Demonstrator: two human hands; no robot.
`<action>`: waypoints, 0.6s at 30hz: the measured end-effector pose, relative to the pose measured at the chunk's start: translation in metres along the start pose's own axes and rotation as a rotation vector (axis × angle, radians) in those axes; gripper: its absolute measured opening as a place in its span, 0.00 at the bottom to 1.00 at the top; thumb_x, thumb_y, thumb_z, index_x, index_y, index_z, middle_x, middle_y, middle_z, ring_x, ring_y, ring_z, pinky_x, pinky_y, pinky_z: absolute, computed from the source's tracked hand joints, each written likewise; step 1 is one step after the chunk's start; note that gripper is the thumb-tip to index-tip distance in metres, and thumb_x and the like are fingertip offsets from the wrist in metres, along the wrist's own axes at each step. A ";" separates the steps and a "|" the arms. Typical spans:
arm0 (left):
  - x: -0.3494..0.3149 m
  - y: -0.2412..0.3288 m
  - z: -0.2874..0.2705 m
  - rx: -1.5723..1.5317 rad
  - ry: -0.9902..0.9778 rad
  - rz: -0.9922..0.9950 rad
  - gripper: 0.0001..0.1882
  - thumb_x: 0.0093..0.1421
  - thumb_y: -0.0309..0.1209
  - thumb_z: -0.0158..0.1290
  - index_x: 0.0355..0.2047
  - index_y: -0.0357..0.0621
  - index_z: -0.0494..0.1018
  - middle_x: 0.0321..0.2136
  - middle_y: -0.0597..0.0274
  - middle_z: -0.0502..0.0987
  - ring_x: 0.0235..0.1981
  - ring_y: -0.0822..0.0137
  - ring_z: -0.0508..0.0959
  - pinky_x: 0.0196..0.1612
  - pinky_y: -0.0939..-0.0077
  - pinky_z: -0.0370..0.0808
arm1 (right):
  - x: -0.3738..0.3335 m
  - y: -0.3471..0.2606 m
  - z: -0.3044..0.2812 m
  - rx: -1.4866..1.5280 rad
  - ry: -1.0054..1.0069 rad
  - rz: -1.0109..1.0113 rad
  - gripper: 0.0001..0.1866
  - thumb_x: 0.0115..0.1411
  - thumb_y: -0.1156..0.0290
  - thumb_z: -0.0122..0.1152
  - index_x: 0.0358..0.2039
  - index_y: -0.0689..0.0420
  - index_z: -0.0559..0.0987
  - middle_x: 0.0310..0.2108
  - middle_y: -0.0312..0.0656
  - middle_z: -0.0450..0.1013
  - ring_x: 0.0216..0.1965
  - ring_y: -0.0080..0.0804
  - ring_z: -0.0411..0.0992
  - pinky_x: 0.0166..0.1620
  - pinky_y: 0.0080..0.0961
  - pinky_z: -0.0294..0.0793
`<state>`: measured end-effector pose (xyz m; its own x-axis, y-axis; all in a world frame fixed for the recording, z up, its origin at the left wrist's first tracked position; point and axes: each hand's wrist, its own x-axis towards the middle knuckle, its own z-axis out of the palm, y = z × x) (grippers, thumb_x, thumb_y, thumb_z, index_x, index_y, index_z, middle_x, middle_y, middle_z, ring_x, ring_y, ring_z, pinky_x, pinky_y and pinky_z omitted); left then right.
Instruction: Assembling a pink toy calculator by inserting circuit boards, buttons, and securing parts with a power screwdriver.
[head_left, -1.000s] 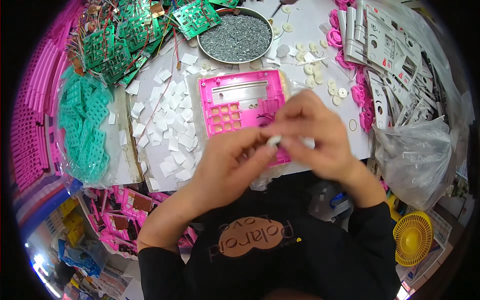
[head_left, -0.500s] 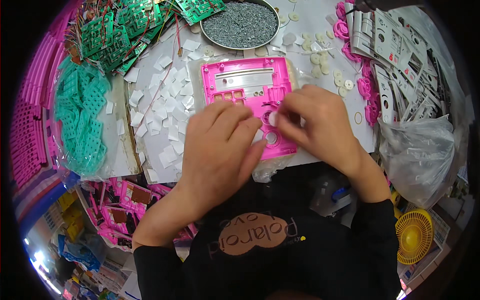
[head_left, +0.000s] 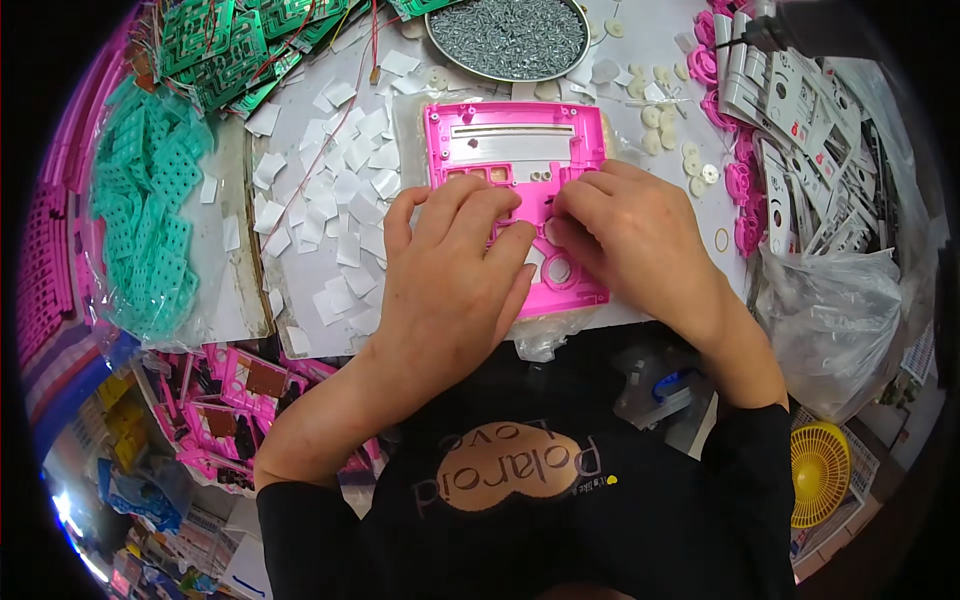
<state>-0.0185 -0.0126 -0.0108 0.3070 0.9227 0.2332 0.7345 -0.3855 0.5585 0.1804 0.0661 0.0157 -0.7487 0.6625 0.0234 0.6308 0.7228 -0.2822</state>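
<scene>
A pink plastic casing with a clear window strip, square openings and round rings lies on a wrapped pad in front of me. My left hand rests over its left side, fingers slightly bent and apart, with nothing seen in them. On the right side my right hand has its fingertips pressed together, down by the rings in the middle of the casing. A bit of white shows beneath those fingertips, but the fingers cover what they hold. One open ring shows just below them.
A round tray of small screws stands behind the casing. White paper squares lie to the left, beyond them teal perforated parts and green circuit boards. Cream discs and white printed panels lie on the right.
The view has shifted, so the casing sits a little farther right. My right fingers, pinching a white disc before, have moved down over the ring area; the disc is now mostly hidden.
</scene>
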 end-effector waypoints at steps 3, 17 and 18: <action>-0.002 0.001 0.000 0.005 0.022 0.007 0.16 0.52 0.30 0.63 0.42 0.43 0.79 0.49 0.58 0.75 0.56 0.53 0.71 0.60 0.52 0.61 | -0.002 0.005 -0.003 0.081 0.024 -0.066 0.05 0.54 0.70 0.66 0.28 0.55 0.78 0.27 0.37 0.76 0.34 0.40 0.76 0.33 0.36 0.77; 0.000 0.000 -0.003 0.010 0.014 0.023 0.19 0.51 0.29 0.64 0.45 0.43 0.78 0.49 0.57 0.76 0.55 0.52 0.73 0.59 0.53 0.64 | -0.011 0.025 -0.016 0.496 0.220 0.129 0.05 0.59 0.73 0.67 0.36 0.58 0.83 0.30 0.36 0.79 0.29 0.26 0.76 0.32 0.24 0.74; 0.000 0.000 -0.004 0.008 -0.002 0.024 0.20 0.52 0.29 0.64 0.46 0.43 0.78 0.49 0.56 0.76 0.55 0.51 0.73 0.59 0.53 0.65 | -0.017 0.030 -0.020 0.599 0.236 0.228 0.05 0.61 0.74 0.66 0.36 0.59 0.83 0.30 0.35 0.79 0.28 0.22 0.75 0.32 0.21 0.73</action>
<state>-0.0211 -0.0124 -0.0074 0.3255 0.9133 0.2448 0.7316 -0.4072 0.5468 0.2162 0.0803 0.0263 -0.5031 0.8596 0.0898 0.4946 0.3715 -0.7857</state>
